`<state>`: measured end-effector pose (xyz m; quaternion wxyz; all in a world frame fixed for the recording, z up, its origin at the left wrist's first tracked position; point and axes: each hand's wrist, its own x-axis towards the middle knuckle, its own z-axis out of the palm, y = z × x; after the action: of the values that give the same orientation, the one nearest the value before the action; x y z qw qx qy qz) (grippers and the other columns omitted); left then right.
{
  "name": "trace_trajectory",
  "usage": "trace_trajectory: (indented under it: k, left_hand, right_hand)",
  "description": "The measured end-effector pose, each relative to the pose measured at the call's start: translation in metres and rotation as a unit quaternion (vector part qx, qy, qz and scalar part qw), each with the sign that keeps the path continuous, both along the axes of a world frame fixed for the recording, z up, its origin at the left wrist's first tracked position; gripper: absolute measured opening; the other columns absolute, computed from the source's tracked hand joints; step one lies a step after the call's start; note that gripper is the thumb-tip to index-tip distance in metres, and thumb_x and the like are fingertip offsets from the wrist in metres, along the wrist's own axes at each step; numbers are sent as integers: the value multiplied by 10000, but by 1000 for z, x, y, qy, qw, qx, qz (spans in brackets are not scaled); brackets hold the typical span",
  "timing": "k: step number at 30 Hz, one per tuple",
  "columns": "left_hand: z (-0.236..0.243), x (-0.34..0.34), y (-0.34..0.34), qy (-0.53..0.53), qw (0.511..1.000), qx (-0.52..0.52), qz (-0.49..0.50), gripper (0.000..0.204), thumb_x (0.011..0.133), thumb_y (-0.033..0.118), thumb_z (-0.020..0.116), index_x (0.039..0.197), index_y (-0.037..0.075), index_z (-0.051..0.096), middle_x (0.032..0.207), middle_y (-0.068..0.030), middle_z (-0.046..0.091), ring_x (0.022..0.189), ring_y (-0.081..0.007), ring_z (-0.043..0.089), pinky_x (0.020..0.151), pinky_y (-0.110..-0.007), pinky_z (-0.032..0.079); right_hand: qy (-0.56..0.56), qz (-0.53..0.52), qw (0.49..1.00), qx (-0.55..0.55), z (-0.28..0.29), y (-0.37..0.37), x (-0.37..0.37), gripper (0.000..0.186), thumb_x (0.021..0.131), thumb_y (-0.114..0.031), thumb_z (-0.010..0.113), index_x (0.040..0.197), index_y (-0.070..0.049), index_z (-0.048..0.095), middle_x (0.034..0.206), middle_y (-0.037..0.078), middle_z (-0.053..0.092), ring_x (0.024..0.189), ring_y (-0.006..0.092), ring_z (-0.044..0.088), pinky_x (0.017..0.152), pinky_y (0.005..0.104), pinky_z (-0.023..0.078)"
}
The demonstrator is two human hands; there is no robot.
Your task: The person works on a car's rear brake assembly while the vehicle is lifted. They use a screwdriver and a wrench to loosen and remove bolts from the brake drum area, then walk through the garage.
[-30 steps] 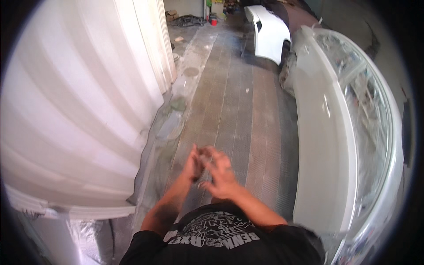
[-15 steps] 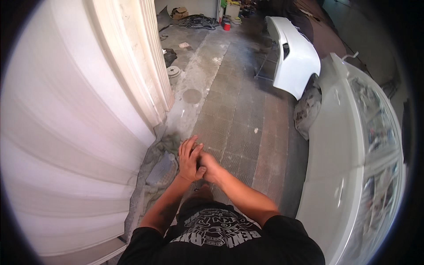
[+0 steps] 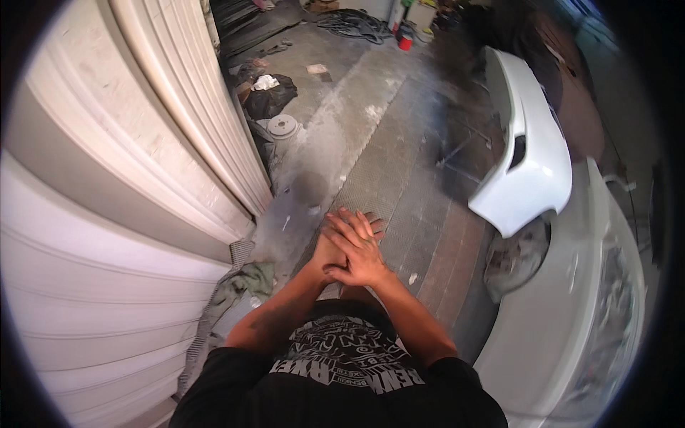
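In front of my black shirt, my two hands are pressed together, one across the other. My right hand (image 3: 362,258) lies on top with its fingers stretched out over the back of my left hand (image 3: 325,252). Most of the left hand is covered; its fingertips stick out beyond the right hand, stretched and apart. No object shows in either hand, though the space between the palms is hidden.
A white bumper (image 3: 539,167) stands at the right, beyond a pale car (image 3: 528,321) with a covered wheel (image 3: 519,257). White ribbed panels (image 3: 121,307) line the left. Cloth (image 3: 246,285), a white disc (image 3: 282,126), a black bag (image 3: 275,98) and a red can (image 3: 405,43) lie on the floor.
Half a second ago my left hand was uppermost; now the right hand covers it. The view has moved forward and turned, bringing the bumper and black bag closer.
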<state>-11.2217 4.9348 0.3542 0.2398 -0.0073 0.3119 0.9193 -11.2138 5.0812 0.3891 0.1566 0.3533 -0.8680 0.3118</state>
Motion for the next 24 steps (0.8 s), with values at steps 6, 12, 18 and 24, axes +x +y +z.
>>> trace_trajectory:
  k: [6, 12, 18, 24]
  left_hand:
    - [69, -133, -38, -29, 998, 45, 40, 785, 1018, 589, 221, 1226, -82, 571, 1316, -266, 555, 1269, -377, 500, 1129, -509, 310]
    - [-12, -291, -89, 2, 859, -475, 188, 561, 992, 474, 475, 1072, -47, 668, 1086, -217, 694, 1064, -367, 644, 970, -458, 473]
    - [-113, -413, -163, -45, 687, -724, -40, 499, 897, 447, 624, 1091, -9, 683, 1129, -230, 676, 1073, -399, 633, 936, -451, 496]
    - [-129, -501, -213, -110, 704, -698, 72, 470, 905, 416, 622, 1077, -17, 689, 1109, -232, 681, 1055, -384, 646, 923, -436, 503]
  right_hand:
    - [-514, -211, 806, 205, -58, 95, -219, 647, 942, -486, 573, 1397, -32, 503, 1336, 242, 568, 1282, 374, 514, 1098, 457, 364]
    - [-536, 116, 834, 59, -120, 50, -422, 580, 948, -382, 625, 1324, 52, 541, 1259, 229, 621, 1135, 299, 621, 976, 373, 475]
    - [-591, 15, 793, 146, -190, 73, -636, 463, 971, -258, 598, 1295, 70, 554, 1146, 173, 668, 962, 251, 662, 852, 341, 528]
    - [-713, -209, 669, 30, -200, 154, -808, 461, 970, -301, 576, 1315, 2, 535, 1133, 159, 677, 1007, 283, 669, 843, 458, 519]
